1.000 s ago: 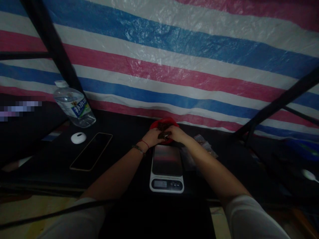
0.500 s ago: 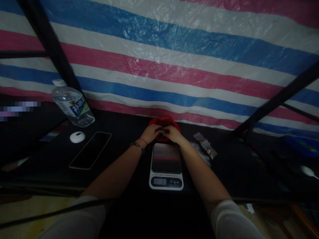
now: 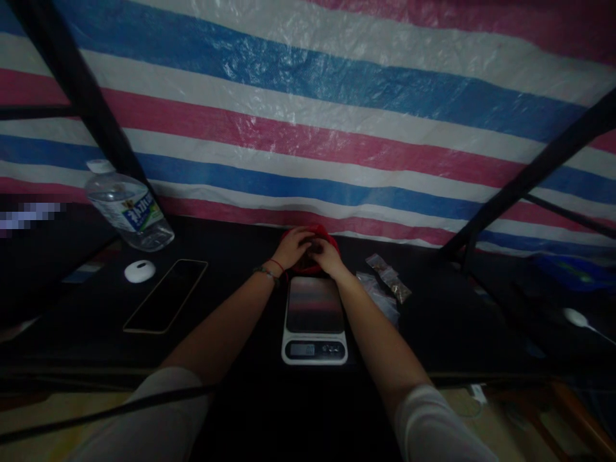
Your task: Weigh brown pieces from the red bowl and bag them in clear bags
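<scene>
Both my hands reach into a red bowl (image 3: 331, 240) at the back of the dark table, just behind a kitchen scale (image 3: 314, 319). My left hand (image 3: 293, 249) curls over the bowl's left side, fingers bent inward. My right hand (image 3: 328, 255) lies over its right side, fingers closed on small dark pieces I cannot make out. The two hands touch each other and hide most of what the bowl holds. The scale's steel platform is bare and its small display faces me.
A water bottle (image 3: 126, 206) stands at the left, with a white round object (image 3: 139, 271) and a phone (image 3: 165, 295) lying flat beside it. Small clear bags (image 3: 385, 282) lie right of the scale. A striped tarp (image 3: 308, 115) and black frame bars (image 3: 524, 179) back the table.
Both hands have stayed at the red bowl, shifting slightly deeper over it. The view has drifted a little, so the bottle and phone sit further left.
</scene>
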`<act>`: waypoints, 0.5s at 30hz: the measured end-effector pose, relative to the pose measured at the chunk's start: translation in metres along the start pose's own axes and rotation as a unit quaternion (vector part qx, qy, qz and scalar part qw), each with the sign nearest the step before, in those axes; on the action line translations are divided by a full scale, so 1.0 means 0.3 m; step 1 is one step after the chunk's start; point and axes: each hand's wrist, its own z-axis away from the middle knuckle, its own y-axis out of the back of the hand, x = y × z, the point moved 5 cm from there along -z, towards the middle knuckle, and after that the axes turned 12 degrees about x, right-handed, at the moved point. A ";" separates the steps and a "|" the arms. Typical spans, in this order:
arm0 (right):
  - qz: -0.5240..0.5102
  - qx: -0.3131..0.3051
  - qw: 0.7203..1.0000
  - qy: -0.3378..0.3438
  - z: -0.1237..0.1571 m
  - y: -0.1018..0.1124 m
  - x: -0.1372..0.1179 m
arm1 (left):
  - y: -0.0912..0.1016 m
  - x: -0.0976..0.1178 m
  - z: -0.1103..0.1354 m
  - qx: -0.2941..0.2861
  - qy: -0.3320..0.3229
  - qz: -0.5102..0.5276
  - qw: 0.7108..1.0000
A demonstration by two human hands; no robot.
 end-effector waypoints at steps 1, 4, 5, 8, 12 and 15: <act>-0.015 0.006 1.000 0.001 0.004 0.005 0.005 | 0.009 -0.006 0.004 0.020 -0.001 -0.005 1.000; -0.054 0.021 0.998 -0.004 0.017 0.026 0.026 | 0.028 -0.028 0.031 0.044 0.003 -0.030 0.999; -0.059 0.026 0.998 -0.006 0.020 0.034 0.033 | 0.029 -0.034 0.041 0.035 0.005 -0.045 0.998; -0.053 0.035 0.998 -0.004 0.024 0.055 0.044 | 0.017 -0.045 0.063 -0.038 0.013 -0.105 0.994; 0.001 0.053 0.999 0.007 0.025 0.076 0.033 | 0.004 -0.031 0.077 -0.121 0.023 -0.188 0.974; 0.054 0.032 0.998 0.023 0.030 0.081 0.013 | 0.002 -0.010 0.080 -0.135 0.038 -0.229 0.963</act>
